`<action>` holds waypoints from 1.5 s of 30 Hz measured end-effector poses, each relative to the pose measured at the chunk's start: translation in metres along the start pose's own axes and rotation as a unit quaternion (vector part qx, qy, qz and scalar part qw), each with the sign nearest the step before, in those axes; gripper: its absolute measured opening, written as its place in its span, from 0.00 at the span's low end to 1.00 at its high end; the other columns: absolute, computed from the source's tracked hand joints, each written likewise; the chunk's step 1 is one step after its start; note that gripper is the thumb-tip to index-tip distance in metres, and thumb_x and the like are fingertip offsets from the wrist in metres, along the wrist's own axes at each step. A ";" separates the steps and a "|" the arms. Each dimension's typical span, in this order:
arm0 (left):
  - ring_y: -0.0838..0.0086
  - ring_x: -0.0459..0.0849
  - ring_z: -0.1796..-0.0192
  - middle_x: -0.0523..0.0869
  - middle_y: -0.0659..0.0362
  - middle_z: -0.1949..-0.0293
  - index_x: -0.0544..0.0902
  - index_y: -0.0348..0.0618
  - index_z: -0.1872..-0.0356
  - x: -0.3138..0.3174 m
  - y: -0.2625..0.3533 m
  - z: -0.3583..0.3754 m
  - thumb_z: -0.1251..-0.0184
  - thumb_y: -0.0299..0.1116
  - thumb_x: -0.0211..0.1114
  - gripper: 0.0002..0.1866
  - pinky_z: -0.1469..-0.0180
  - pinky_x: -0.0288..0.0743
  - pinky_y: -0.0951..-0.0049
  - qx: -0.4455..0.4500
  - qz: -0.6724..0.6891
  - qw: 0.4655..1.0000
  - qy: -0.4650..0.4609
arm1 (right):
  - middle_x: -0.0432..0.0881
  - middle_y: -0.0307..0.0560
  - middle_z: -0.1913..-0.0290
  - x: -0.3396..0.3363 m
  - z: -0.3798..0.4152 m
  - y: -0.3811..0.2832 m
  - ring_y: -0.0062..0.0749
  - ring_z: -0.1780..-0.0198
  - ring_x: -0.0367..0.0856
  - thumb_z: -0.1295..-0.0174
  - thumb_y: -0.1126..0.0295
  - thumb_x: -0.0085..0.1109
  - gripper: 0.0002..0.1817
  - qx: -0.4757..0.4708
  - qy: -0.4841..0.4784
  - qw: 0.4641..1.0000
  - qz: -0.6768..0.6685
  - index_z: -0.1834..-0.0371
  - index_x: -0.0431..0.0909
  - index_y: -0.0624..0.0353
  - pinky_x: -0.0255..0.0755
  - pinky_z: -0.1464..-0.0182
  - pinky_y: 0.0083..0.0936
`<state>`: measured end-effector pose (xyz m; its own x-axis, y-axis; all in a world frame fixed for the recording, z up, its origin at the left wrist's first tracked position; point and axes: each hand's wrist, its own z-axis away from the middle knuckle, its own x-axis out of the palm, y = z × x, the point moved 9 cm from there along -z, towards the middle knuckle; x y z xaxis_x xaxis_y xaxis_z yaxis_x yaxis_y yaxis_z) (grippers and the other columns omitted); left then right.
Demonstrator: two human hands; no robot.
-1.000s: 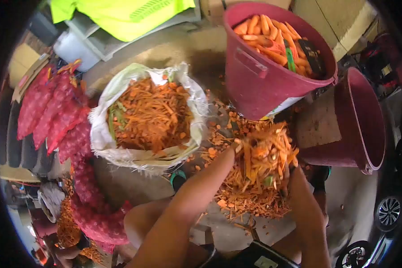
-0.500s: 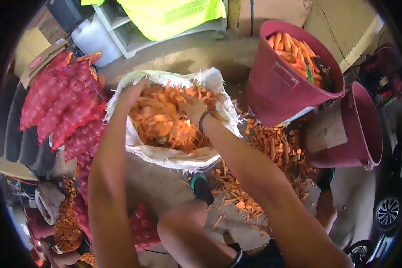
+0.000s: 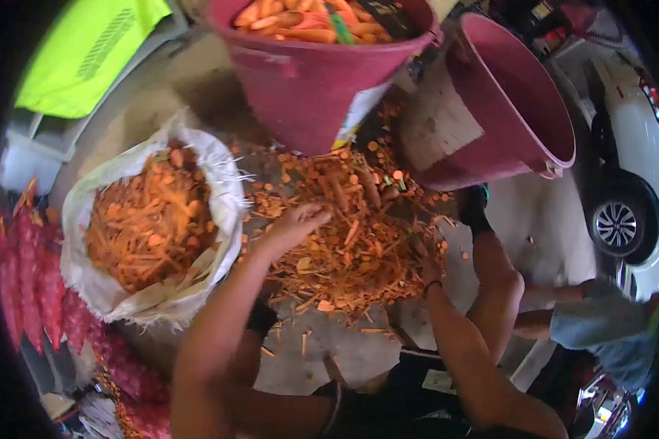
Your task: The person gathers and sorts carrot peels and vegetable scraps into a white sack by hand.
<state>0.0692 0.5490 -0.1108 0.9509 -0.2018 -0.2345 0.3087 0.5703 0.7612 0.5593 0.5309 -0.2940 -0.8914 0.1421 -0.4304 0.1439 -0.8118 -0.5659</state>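
Observation:
A loose pile of carrot peelings and slices lies on the floor between my legs. My left hand is over the pile's left side, fingers loosely bent and apart, with nothing held. At the right edge of the pile is my right hand, fingers stretched against the scraps and slightly blurred; I see nothing gripped in it. A white woven sack stands open at the left, filled with carrot scraps nearly to its rolled rim.
Behind the pile stands a maroon bucket of peeled carrots. A second maroon bucket leans beside it. Red net sacks line the left. A person in a grey-blue garment is at the right, near a parked car.
Both hands have left the scraps in the sack and moved right and down to the pile on the floor. The view has turned right, so the sack now appears farther left.

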 end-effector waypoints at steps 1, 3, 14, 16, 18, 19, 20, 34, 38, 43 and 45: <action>0.57 0.74 0.32 0.73 0.46 0.33 0.68 0.44 0.29 0.028 -0.064 -0.041 0.39 0.66 0.65 0.45 0.39 0.74 0.60 -0.047 -0.009 0.998 0.041 | 0.75 0.53 0.40 -0.023 -0.021 0.014 0.42 0.44 0.76 0.34 0.46 0.58 0.33 0.032 0.024 0.999 0.009 0.33 0.68 0.58 0.74 0.51 0.42; 0.53 0.67 0.27 0.60 0.48 0.25 0.59 0.46 0.23 0.050 -0.121 -0.039 0.42 0.69 0.65 0.52 0.34 0.70 0.57 -0.200 -0.013 0.975 0.100 | 0.71 0.54 0.37 -0.051 -0.055 0.033 0.44 0.41 0.73 0.35 0.43 0.57 0.36 0.069 0.043 0.997 0.011 0.31 0.65 0.56 0.72 0.48 0.44; 0.44 0.47 0.22 0.46 0.46 0.22 0.47 0.54 0.20 0.136 -0.216 -0.040 0.41 0.64 0.66 0.54 0.32 0.61 0.39 -0.397 0.076 0.858 0.316 | 0.54 0.58 0.23 0.035 -0.117 0.052 0.56 0.24 0.57 0.44 0.27 0.52 0.54 0.069 -0.042 0.992 -0.097 0.19 0.51 0.44 0.60 0.29 0.55; 0.42 0.44 0.22 0.38 0.45 0.22 0.48 0.56 0.20 0.167 -0.229 -0.064 0.44 0.71 0.63 0.56 0.32 0.60 0.36 -0.355 0.161 0.861 0.326 | 0.60 0.65 0.27 0.058 -0.096 0.030 0.57 0.29 0.63 0.47 0.23 0.53 0.57 0.019 0.083 0.926 0.368 0.22 0.56 0.52 0.63 0.32 0.51; 0.39 0.40 0.22 0.30 0.43 0.22 0.49 0.58 0.20 0.190 -0.239 -0.079 0.47 0.78 0.59 0.58 0.33 0.60 0.33 -0.350 0.206 0.858 0.313 | 0.62 0.67 0.29 0.105 -0.038 -0.001 0.58 0.31 0.65 0.48 0.22 0.52 0.59 -0.036 0.069 0.918 0.390 0.23 0.57 0.57 0.64 0.33 0.50; 0.39 0.40 0.22 0.29 0.43 0.22 0.49 0.59 0.20 0.194 -0.226 -0.074 0.47 0.78 0.60 0.58 0.33 0.59 0.32 -0.402 0.141 0.865 0.264 | 0.56 0.68 0.26 0.121 -0.032 0.001 0.61 0.28 0.60 0.51 0.19 0.50 0.62 -0.050 0.017 0.936 0.348 0.21 0.53 0.55 0.63 0.32 0.54; 0.41 0.45 0.23 0.38 0.41 0.22 0.55 0.55 0.21 0.185 -0.188 -0.064 0.47 0.77 0.61 0.57 0.35 0.60 0.32 -0.380 0.144 0.865 0.293 | 0.50 0.69 0.22 0.136 -0.027 0.002 0.64 0.24 0.55 0.54 0.16 0.49 0.66 -0.065 -0.034 0.950 0.303 0.19 0.49 0.53 0.61 0.30 0.59; 0.63 0.70 0.32 0.66 0.52 0.27 0.58 0.53 0.22 0.204 -0.214 -0.078 0.22 0.53 0.48 0.32 0.34 0.68 0.61 -0.182 0.333 0.925 -0.008 | 0.66 0.52 0.28 0.196 0.000 0.057 0.39 0.34 0.72 0.24 0.54 0.45 0.32 0.090 -0.435 0.890 -0.107 0.23 0.54 0.59 0.71 0.35 0.37; 0.72 0.77 0.45 0.74 0.57 0.34 0.66 0.52 0.27 0.194 -0.188 -0.075 0.24 0.54 0.53 0.30 0.48 0.73 0.69 -0.197 0.442 0.875 0.009 | 0.68 0.52 0.31 0.188 0.038 -0.021 0.39 0.36 0.74 0.26 0.54 0.48 0.31 0.012 -0.419 0.905 -0.065 0.26 0.58 0.59 0.71 0.36 0.37; 0.74 0.80 0.43 0.80 0.53 0.40 0.73 0.44 0.32 0.074 -0.052 -0.029 0.30 0.56 0.61 0.34 0.50 0.80 0.68 -0.053 0.482 0.875 0.010 | 0.72 0.51 0.35 0.208 0.134 -0.171 0.39 0.38 0.75 0.28 0.54 0.52 0.30 -0.151 -0.419 0.893 -0.062 0.29 0.62 0.60 0.71 0.38 0.37; 0.72 0.84 0.50 0.84 0.52 0.46 0.73 0.41 0.33 0.013 0.000 0.011 0.32 0.55 0.64 0.35 0.48 0.81 0.67 -0.046 0.510 0.859 0.012 | 0.73 0.51 0.37 0.233 0.190 -0.229 0.39 0.39 0.76 0.29 0.54 0.53 0.30 -0.225 -0.431 0.871 -0.074 0.30 0.64 0.60 0.71 0.38 0.37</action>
<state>0.0818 0.5378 -0.1078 0.7276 0.4555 0.5129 -0.6858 0.5023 0.5267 0.2369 0.6423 -0.1305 -0.8783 -0.4084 0.2486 -0.0192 -0.4894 -0.8718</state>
